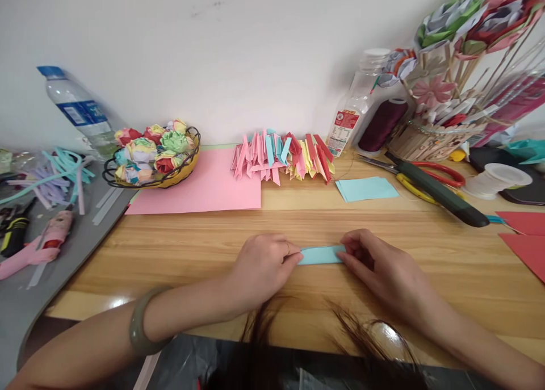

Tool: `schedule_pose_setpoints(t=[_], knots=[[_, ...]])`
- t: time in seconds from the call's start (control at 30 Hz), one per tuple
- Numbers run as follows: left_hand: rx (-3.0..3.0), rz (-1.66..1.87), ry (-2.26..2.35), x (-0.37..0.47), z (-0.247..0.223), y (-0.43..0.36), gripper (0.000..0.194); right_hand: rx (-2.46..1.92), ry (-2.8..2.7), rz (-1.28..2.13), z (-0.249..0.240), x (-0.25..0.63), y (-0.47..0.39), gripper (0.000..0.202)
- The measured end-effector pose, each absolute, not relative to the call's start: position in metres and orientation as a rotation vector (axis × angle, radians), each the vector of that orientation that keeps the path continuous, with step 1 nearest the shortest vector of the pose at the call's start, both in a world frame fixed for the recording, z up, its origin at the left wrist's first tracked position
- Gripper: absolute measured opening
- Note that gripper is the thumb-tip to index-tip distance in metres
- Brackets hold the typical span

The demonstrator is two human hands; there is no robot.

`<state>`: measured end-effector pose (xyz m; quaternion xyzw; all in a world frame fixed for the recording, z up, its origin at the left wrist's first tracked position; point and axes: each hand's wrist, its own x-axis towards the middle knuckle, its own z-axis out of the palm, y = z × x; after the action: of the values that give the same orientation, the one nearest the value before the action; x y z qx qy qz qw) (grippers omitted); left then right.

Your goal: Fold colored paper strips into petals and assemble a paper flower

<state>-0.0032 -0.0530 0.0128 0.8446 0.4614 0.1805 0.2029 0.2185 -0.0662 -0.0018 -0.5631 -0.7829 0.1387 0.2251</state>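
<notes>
Blue paper strip (321,255) pinched by 2 hands (266,268) (378,262), paper flowers (155,151) filling yellow basket (181,174)

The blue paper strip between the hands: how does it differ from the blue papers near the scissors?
The strip is narrow, while the blue papers are clearly wider. The left hand and right hand pinch the strip's two ends; the papers lie flat, untouched. The papers sit in a slightly uneven stack, whereas the strip is on its own. Both are light blue.
</notes>
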Motion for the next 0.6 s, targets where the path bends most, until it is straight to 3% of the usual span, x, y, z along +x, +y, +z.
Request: schedule_pose_setpoints(t=[0.27,0.6], knots=[[2.335,0.388,1.447,-0.0027,0.0095,-0.0512,0.012,-1.565,-2.218,0.154,-0.0067,0.2116,-0.0714,0.008],[2.379,0.304,1.467,0.0,0.0145,-0.0481,0.009,-1.569,-2.262,0.099,-0.0059,0.2092,-0.0716,0.009]])
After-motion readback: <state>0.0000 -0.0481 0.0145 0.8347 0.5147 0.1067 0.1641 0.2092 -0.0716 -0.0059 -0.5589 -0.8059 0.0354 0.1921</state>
